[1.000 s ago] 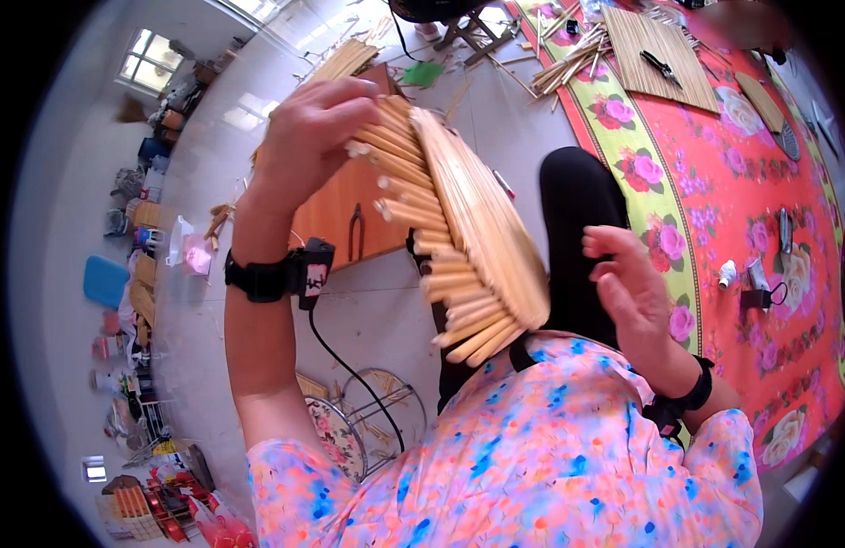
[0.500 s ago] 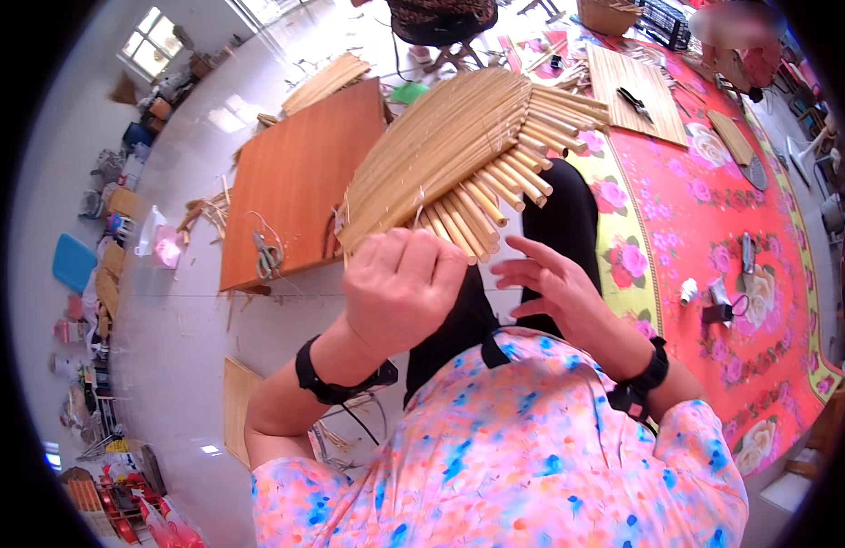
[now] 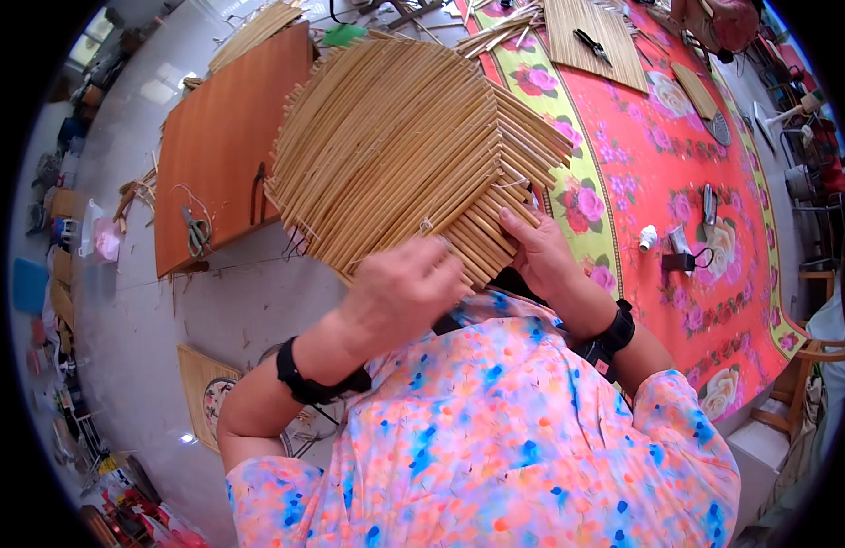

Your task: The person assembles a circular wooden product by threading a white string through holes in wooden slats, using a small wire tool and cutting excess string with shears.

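Observation:
A round panel of tan reed sticks (image 3: 386, 146), bound side by side with thin thread, lies tilted over my lap. A section of shorter sticks (image 3: 482, 233) runs along its right and near edge, meeting the long sticks at an angle. My right hand (image 3: 549, 258) grips that edge, thumb on top and fingers hidden beneath. Over the near edge, my left hand (image 3: 409, 283) is curled with its fingertips close together, slightly blurred. Near its fingers a white thread knot (image 3: 426, 225) shows on the sticks. Whatever the left fingers pinch is hidden.
An orange-brown board (image 3: 226, 146) at left carries scissors (image 3: 197, 232) and dark pliers (image 3: 258, 194). Right of me, a red floral mat (image 3: 660, 173) holds another reed panel (image 3: 569, 27), black-handled pliers (image 3: 591, 46) and a white spool (image 3: 648, 237). Another person (image 3: 715, 23) is at far right.
The panel has tipped so its flat face shows more fully. My right hand, apart from it before, now grips its edge. The left hand stays by the near edge; the view has shifted.

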Demonstrator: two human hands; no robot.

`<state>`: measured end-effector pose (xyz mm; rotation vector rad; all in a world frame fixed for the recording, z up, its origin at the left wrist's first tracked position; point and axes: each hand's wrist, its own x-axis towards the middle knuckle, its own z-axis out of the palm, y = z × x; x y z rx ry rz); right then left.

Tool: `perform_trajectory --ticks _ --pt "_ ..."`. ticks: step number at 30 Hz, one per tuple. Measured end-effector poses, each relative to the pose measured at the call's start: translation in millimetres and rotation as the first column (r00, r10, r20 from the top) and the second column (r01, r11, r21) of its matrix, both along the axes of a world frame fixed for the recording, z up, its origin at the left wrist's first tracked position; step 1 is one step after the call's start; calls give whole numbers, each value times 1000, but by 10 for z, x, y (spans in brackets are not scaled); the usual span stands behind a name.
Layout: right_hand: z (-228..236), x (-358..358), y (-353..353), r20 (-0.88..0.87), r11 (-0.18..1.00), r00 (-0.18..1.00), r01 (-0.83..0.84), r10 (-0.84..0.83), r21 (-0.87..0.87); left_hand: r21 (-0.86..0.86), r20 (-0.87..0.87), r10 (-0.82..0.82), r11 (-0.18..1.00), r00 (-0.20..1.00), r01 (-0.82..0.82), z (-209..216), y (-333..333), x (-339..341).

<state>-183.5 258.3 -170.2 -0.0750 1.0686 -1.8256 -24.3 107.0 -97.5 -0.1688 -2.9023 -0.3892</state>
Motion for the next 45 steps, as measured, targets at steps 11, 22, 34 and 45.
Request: perform_trajectory --ticks 11,22,34,45 --pt "-10 -157 189 23 998 1000 -19 18 63 -136 115 -91 985 989 106 -581 -326 -178" --pt "-24 -227 196 -6 987 998 -68 70 146 -139 76 -48 989 996 58 -751 -265 -221" --pt "-44 -419 167 146 969 982 -146 118 200 -36 30 -44 998 999 45 -796 -276 -182" --pt "109 -953 113 -801 621 501 525 328 582 -10 7 -45 999 999 45 -823 -276 -208"
